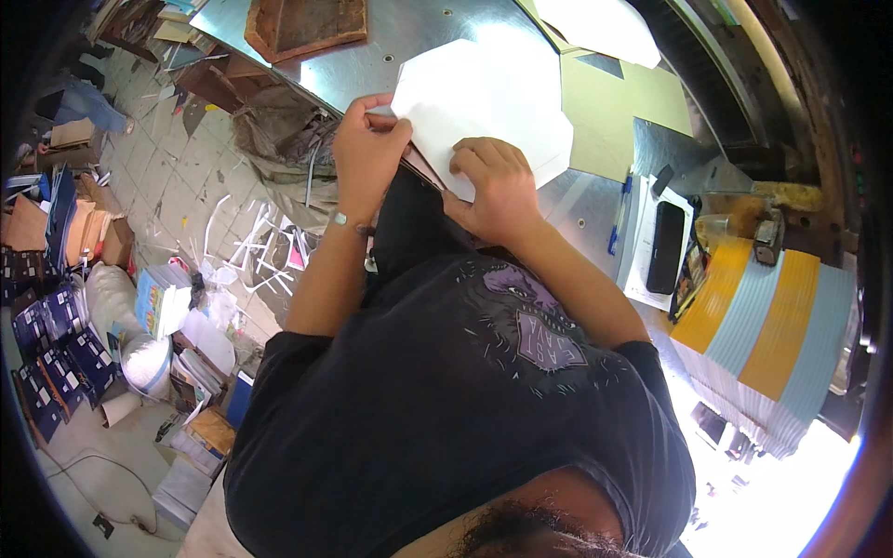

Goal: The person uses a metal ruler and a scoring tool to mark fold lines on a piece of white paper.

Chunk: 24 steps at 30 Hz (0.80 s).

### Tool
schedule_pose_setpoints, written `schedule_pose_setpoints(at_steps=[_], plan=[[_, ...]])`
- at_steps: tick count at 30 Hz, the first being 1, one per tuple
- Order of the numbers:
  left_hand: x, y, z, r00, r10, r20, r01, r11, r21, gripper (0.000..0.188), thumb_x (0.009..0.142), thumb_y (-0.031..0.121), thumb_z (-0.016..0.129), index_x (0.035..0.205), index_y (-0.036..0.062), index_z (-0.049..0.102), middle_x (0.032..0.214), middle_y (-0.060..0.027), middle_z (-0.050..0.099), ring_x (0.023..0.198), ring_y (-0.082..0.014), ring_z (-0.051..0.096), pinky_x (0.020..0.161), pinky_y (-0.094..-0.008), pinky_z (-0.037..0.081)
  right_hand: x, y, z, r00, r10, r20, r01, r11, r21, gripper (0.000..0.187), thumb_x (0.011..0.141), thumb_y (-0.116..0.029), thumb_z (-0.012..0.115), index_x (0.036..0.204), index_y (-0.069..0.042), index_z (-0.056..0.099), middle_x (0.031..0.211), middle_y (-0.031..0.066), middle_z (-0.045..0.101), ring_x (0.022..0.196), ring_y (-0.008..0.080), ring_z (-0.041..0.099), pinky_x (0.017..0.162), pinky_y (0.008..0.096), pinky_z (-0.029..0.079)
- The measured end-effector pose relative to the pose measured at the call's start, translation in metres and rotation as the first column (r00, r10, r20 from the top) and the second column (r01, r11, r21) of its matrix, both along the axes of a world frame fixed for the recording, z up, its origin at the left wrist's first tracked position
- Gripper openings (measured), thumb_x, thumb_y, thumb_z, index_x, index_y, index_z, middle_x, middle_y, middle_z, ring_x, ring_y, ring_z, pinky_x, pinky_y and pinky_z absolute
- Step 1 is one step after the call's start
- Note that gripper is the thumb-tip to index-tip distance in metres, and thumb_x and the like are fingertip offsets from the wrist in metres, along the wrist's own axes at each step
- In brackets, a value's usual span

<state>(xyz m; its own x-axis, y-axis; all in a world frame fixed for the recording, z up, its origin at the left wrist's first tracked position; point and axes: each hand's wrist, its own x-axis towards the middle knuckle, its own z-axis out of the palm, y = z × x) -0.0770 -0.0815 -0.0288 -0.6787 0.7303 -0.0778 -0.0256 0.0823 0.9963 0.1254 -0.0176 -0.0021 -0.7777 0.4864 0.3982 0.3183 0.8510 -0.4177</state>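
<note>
White paper sheets (493, 93) lie on the metal table in front of me, reaching its near edge. My left hand (370, 153) is closed in a pinch at the left corner of the paper, thumb and fingers on its edge. To the right, my right hand (498, 181) rests on the near part of the same paper. Its fingers are curled on top and its thumb reaches down by the near edge. A thin brown edge shows below the paper between my hands. How many sheets there are, I cannot tell.
A shallow wooden tray (312, 33) sits at the far left of the metal table (391, 79). Pale green card (605, 116) lies right of the paper. A blue pen (620, 216), a black phone (665, 246) and stacked yellow-and-blue booklets (758, 325) are farther right. Paper strips (265, 246) litter the floor.
</note>
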Motion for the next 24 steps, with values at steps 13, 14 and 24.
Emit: schedule_pose_setpoints(at_steps=[13,14,24], plan=[[-0.016,0.048,0.008,0.978,-0.118,-0.171,0.091,0.983,-0.159,0.043,0.085,0.007,0.077,0.126,-0.0016,0.067,0.092,-0.0091,0.076,0.069,-0.0146,0.074,0.065,-0.0276,0.059,-0.005,0.020,-0.004,0.998,-0.067,-0.016,0.067,0.997,0.027,0.016,0.082,-0.015,0.076,0.095,-0.010,0.070,0.089,0.0108,0.072,0.082,0.0330,0.072,0.071,0.0451,0.060],[-0.016,0.048,0.008,0.980,-0.119,-0.161,0.093,0.982,-0.164,0.043,0.085,0.007,0.077,0.126,-0.0019,0.067,0.092,-0.0093,0.076,0.070,-0.0147,0.074,0.065,-0.0276,0.059,-0.005,0.020,-0.005,0.998,-0.064,-0.025,0.065,0.997,0.036,0.015,0.082,-0.014,0.075,0.095,-0.010,0.070,0.089,0.0105,0.072,0.081,0.0324,0.072,0.070,0.0444,0.060],[-0.022,0.052,0.002,0.992,-0.098,-0.085,0.084,0.985,-0.149,0.045,0.080,0.010,0.079,0.121,-0.0048,0.068,0.090,-0.0132,0.078,0.069,-0.0188,0.077,0.066,-0.0301,0.064,0.003,0.021,0.016,0.986,-0.159,-0.048,0.136,0.939,-0.317,0.020,0.088,-0.010,0.074,0.108,-0.006,0.075,0.088,0.0123,0.080,0.074,0.0291,0.077,0.071,0.0390,0.062]])
